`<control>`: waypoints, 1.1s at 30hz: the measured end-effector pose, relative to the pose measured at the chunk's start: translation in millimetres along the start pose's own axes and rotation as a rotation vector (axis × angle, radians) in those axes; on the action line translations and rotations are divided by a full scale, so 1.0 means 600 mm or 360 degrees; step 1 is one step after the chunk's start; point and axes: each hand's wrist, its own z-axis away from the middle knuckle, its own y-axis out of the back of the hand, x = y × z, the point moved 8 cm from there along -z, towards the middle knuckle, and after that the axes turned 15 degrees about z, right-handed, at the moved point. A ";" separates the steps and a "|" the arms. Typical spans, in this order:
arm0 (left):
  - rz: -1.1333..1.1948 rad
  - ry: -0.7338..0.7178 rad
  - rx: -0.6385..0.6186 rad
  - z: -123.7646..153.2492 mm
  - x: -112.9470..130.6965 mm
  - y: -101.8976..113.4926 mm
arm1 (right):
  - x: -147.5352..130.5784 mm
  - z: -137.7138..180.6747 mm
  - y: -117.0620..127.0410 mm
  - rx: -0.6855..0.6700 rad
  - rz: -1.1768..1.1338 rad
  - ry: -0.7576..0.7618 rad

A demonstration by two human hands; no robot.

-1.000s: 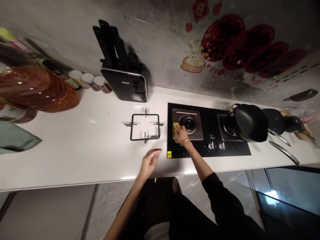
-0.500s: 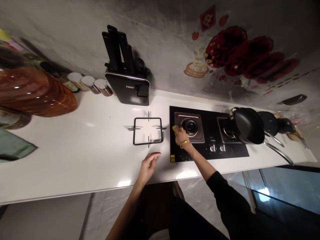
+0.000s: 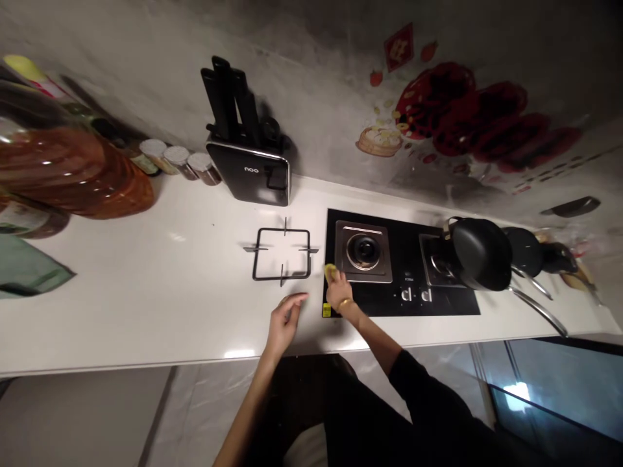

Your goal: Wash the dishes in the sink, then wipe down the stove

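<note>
My right hand (image 3: 338, 292) presses a yellow sponge or cloth (image 3: 329, 271) onto the left edge of the black gas hob (image 3: 403, 259). The hand covers most of it, so I cannot tell which it is. Just above and to the right is the bare left burner (image 3: 363, 251) in its square metal tray. My left hand (image 3: 286, 318) rests above the white counter with its fingers loosely stretched out, holding nothing. A black pan support (image 3: 257, 254) lies on the counter just beyond it, apart from the fingers.
A black wok (image 3: 481, 253) stands over the right burner, its handle reaching toward the front edge. A knife block (image 3: 257, 178) stands against the wall. At the left are small jars (image 3: 178, 159), a large bottle of reddish-brown liquid (image 3: 97, 175) and a green cloth-like sheet (image 3: 29, 269).
My right hand has moved from beside the left burner toward me and left, to the hob's left edge, keeping the yellow thing. My left hand stays about where it was.
</note>
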 end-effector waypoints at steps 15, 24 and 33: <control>-0.0013 0.0115 0.0024 -0.004 -0.049 -0.126 | 0.549 -0.214 0.081 0.0138 -0.0157 -0.0801; -0.0013 0.0245 0.0170 -0.016 -0.080 -0.181 | 0.462 -0.284 0.076 0.0143 0.0088 -0.0082; -0.0128 0.0224 0.0050 -0.020 -0.075 -0.226 | 0.450 -0.221 0.057 0.0219 0.0100 0.0094</control>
